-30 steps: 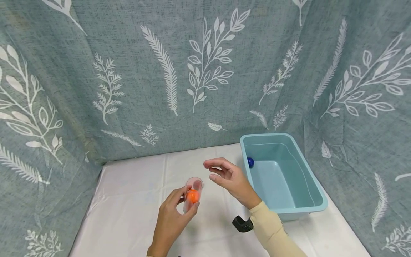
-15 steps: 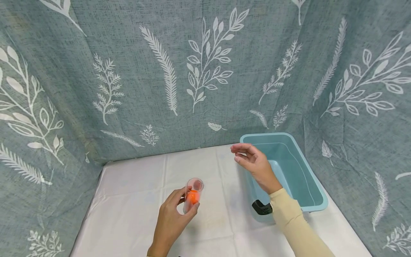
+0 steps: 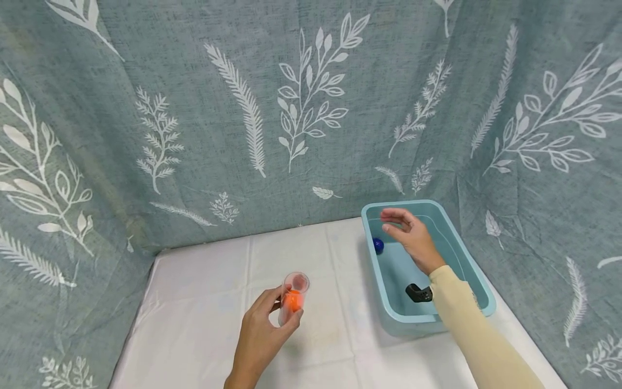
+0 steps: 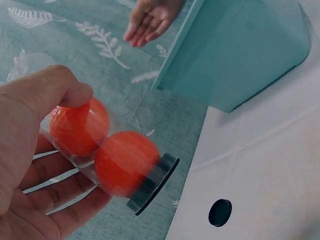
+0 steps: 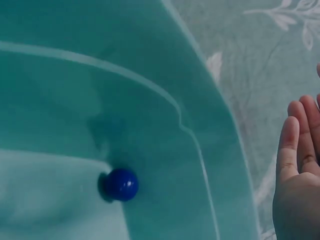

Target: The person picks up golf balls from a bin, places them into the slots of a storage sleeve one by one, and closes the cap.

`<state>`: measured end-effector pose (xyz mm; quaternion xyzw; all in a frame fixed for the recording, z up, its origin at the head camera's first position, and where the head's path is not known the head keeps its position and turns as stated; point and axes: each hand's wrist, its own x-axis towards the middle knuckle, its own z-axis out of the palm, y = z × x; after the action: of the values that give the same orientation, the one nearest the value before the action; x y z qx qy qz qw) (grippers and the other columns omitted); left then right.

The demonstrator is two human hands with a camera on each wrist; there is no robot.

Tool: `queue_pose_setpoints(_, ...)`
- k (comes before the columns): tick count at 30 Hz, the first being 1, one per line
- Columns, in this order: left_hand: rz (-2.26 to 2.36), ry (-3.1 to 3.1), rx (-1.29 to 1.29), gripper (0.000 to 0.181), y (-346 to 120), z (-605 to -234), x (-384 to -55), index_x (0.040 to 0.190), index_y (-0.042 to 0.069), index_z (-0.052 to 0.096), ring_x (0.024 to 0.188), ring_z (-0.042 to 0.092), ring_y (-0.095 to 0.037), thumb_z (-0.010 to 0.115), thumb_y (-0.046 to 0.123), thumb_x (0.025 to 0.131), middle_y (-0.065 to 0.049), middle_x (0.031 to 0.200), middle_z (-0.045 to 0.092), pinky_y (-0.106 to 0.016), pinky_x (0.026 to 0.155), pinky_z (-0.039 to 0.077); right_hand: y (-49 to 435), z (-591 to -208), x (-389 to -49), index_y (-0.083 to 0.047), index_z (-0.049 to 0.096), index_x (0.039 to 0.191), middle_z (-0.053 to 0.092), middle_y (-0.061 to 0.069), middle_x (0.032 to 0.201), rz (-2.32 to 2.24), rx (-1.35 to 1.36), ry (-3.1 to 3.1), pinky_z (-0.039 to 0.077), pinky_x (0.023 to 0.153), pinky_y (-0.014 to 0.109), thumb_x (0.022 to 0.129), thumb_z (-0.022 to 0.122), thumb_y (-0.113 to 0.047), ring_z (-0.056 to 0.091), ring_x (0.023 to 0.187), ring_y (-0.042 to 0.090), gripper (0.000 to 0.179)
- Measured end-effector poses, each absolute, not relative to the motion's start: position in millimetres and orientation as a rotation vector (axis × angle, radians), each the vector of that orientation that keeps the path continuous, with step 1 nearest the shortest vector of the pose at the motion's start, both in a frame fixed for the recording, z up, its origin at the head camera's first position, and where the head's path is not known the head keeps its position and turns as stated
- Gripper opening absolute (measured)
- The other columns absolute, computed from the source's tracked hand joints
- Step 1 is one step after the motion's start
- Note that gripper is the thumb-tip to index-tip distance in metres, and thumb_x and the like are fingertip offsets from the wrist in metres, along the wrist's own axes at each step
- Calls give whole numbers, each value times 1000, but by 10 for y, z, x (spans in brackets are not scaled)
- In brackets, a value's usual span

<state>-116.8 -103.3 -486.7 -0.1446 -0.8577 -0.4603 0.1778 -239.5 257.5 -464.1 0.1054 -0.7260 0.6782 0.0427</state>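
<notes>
A clear plastic tube (image 3: 296,289) with a round rim is held to the left of a pale blue-green plastic tub (image 3: 413,326), well apart from it. The person's left hand (image 3: 262,330) has thumb and fingers curled round the tube, so the tube lies directly within that grip; the right hand is much farther off. The tube's long axis runs close to upright, leaning slightly toward the tub. Its rimmed end points up and its black end cap (image 4: 154,185) points down; whether that cap touches the surface cannot be told. Inside, two orange balls sit one above the other: the upper ball (image 4: 80,125) beside the thumb, the lower ball (image 4: 127,160) by the cap.

Also left of the tub, a small dark disc (image 4: 220,212) lies on the white cloth-covered surface (image 3: 209,292). Inside the tub, a shiny blue ball (image 5: 121,184) rests near the left wall, toward the far end. Above the tub, the right hand (image 3: 412,237) has relaxed fingers and a vacant grip, apart from the ball. A cream sleeve (image 3: 466,319) covers that arm. Behind the tub hangs a grey-green cloth (image 3: 194,108) with white leaf prints.
</notes>
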Motion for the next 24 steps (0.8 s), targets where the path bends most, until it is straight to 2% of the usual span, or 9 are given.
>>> queue_pose_setpoints(3,-1300,-2434,-395,50,-1040,-4867,-1159,122,8,70,92,68,-6,88,13,76,13,109,65,-27,84,60,2629,-4686,-2471,-4,49,144,54,11,141,2055,283,-2270,50,103,31,100,67,-21,46,134,33,50)
queue_pose_setpoints(10,-1295,-2431,-383,50,-1062,-4893,-1154,121,10,70,92,68,-6,88,12,75,14,110,66,-25,85,59,2692,-4784,-2638,-7,51,142,54,14,141,2043,201,-2334,44,111,45,100,67,-20,47,133,33,47)
queue_pose_setpoints(16,-1312,-2417,-400,50,-1064,-4913,-1166,123,12,70,93,67,-5,88,11,76,16,110,65,-24,85,59,2746,-4954,-2759,-4,47,146,48,21,146,2017,189,-2452,39,113,55,97,70,-24,46,134,34,58)
queue_pose_setpoints(24,-1312,-2396,-426,49,-1062,-4943,-1187,121,9,70,94,67,-6,88,9,75,15,110,65,-22,85,58,2736,-5223,-2880,-7,47,147,46,17,149,1883,185,-2670,40,112,55,97,70,-25,43,138,37,57)
